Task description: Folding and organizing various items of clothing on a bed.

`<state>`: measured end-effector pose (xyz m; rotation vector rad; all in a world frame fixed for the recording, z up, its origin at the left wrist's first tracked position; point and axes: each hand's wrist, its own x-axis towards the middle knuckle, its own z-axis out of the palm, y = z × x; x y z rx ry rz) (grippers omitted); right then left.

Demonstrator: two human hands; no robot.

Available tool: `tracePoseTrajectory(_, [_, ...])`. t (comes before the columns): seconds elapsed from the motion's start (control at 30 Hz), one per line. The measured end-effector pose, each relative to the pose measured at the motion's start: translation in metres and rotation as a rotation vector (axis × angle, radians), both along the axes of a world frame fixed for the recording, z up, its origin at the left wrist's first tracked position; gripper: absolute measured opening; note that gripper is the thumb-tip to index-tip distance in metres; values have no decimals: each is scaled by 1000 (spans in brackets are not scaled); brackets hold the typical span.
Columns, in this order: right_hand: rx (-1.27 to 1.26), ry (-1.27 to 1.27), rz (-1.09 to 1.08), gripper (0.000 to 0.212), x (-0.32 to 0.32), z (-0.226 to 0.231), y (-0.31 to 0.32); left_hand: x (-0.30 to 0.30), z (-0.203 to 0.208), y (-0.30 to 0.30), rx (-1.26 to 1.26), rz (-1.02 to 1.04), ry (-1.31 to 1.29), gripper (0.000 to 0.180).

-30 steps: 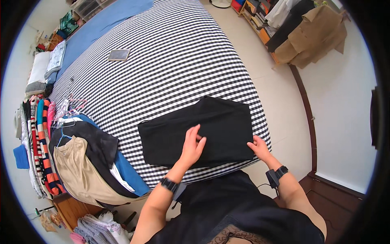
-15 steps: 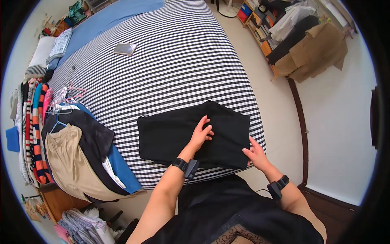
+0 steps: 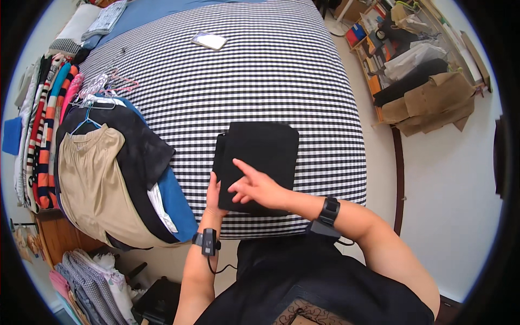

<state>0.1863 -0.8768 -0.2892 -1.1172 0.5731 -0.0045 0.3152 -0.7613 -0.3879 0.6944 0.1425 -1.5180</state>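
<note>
A black garment [image 3: 265,157], folded into a compact rectangle, lies on the checked bedcover near the bed's front edge. Its exact kind does not show. Along its left edge rests my left hand [image 3: 214,196], fingers stretched out, part of the hand hidden by the cloth. My right hand [image 3: 259,189] reaches across the front of the garment and lies over its left part, index finger extended and the others loosely bent and apart. A narrow strip of a lower layer sticks out at the left side.
Left of the garment lies a pile of clothes with beige satin bottoms [image 3: 89,173] on top and a blue hanger [image 3: 89,123]. A phone [image 3: 209,40] is farther back on the checked bedcover [image 3: 330,157]. A shelf [image 3: 374,81] with a draped brown garment [image 3: 430,105] stands right.
The black garment went from a wide spread to a smaller rectangle, its right part folded over leftward. My right hand moved left onto it; my left hand shifted to its left edge.
</note>
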Motion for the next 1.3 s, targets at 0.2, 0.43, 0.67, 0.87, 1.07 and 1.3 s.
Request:
tracePoseTrajectory(0.2, [-623,158,-132,39,-49,-59,7,19,-39,14,162,-182,-221,36])
tracePoseTrajectory(0.43, [-1335,325,-35,90,-105,-70,42,2,48,-29,91,-145,-28,39])
tracePoseTrajectory(0.67, [-1135,374,-444,82,-112,-105,57,-22,87,-54,16,-183,8,43])
tracePoseTrajectory(0.87, [-1211,374,-283,80,-133,-127,61,10,24,-4,197,-195,-126,48])
tracePoseTrajectory(1.07, [-1397,467,113,79,-129,-103,61,22,5,5,247,-336,-358,54])
tracePoseTrajectory(1.3, [-1424,295,212,61,-121,-66,47,46,-10,20,192,-288,-598,55])
